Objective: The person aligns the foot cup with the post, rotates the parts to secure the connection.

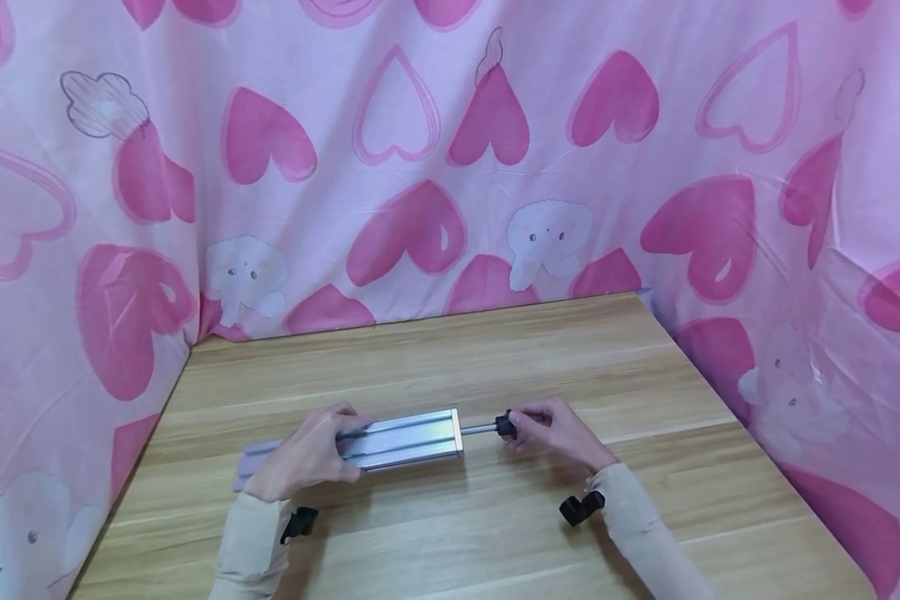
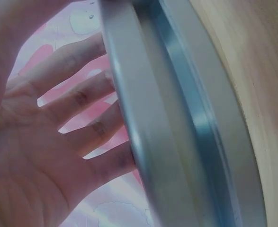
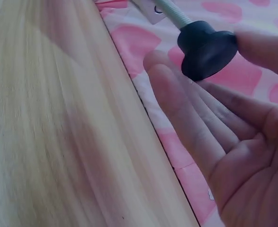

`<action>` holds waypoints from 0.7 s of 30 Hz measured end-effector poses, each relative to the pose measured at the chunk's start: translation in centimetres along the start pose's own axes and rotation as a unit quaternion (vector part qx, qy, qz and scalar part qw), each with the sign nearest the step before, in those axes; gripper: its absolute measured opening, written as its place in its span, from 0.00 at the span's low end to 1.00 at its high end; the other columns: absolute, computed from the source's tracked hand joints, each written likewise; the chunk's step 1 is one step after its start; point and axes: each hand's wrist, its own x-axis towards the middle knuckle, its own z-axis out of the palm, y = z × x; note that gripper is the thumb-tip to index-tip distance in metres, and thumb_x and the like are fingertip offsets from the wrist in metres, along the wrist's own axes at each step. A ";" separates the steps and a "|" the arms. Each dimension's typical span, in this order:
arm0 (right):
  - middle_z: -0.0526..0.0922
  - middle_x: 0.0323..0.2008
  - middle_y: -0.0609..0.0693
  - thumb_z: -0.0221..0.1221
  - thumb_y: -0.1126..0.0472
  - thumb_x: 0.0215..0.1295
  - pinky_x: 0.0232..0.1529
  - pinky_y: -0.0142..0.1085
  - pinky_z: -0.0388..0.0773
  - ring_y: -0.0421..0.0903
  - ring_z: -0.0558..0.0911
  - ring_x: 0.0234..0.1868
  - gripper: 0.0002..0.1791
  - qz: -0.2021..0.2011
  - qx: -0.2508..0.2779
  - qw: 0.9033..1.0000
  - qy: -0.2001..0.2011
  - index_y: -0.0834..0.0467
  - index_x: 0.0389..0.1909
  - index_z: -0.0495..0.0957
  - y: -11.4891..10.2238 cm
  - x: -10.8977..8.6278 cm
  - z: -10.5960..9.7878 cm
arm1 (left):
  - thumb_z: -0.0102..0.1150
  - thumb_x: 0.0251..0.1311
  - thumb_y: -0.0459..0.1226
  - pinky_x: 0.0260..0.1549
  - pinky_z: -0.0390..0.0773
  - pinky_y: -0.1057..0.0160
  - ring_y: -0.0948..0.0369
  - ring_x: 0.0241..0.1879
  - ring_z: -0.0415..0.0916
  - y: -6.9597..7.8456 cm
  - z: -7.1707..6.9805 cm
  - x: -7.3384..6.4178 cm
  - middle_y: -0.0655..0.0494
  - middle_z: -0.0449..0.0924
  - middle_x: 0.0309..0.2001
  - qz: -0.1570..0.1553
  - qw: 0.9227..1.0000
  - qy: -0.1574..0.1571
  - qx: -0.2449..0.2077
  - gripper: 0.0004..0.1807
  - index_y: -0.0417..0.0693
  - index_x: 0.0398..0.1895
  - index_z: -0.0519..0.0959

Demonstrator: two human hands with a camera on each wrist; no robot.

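My left hand (image 1: 307,454) grips a silver aluminium profile (image 1: 408,439) with grooves along its length, thumb and fingers on opposite sides. In the left wrist view the grooved profile (image 2: 162,113) runs top to bottom, fingertips against its edge. From the profile's right end, which has a flat end plate (image 1: 457,432), sticks out a threaded rod (image 1: 480,429). The rod carries a black levelling foot (image 1: 504,425) at its outer end. My right hand (image 1: 555,429) pinches this foot. In the right wrist view the thumb touches the rim of the foot (image 3: 207,52), fingers on its other side.
Both hands work over a wood-grain table (image 1: 450,533). A pink curtain (image 1: 307,208) with hearts and white cartoon figures hangs along its back and sides. Black mounts (image 1: 581,507) sit at both wrists, by the light sleeves (image 1: 637,517).
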 end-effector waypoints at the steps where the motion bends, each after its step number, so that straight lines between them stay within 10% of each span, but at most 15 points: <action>1: 0.88 0.39 0.63 0.53 0.54 0.77 0.44 0.44 0.85 0.58 0.89 0.38 0.21 0.006 0.008 1.000 -0.002 0.69 0.52 0.81 0.0 0.1 0.1 | 0.80 0.37 0.36 0.40 0.77 0.65 0.61 0.41 0.74 0.0 0.0 0.0 0.55 0.80 0.47 0.001 1.000 0.000 0.000 0.38 0.42 0.60 0.82; 12: 0.89 0.43 0.60 0.50 0.50 0.78 0.45 0.40 0.85 0.54 0.89 0.42 0.23 0.022 -0.018 1.000 0.011 0.66 0.51 0.82 -0.4 -0.2 0.5 | 0.80 0.36 0.36 0.38 0.77 0.67 0.62 0.40 0.74 0.0 0.2 -0.2 0.54 0.81 0.46 0.011 1.000 0.006 -0.008 0.39 0.42 0.60 0.82; 21: 0.77 0.65 0.63 0.67 0.66 0.62 0.60 0.34 0.77 0.46 0.82 0.61 0.30 -0.061 0.025 0.997 0.027 0.62 0.66 0.74 -0.7 -1.1 0.3 | 0.80 0.37 0.35 0.40 0.78 0.64 0.62 0.41 0.75 0.1 0.0 -0.1 0.54 0.81 0.47 0.011 1.000 0.007 -0.009 0.38 0.42 0.60 0.82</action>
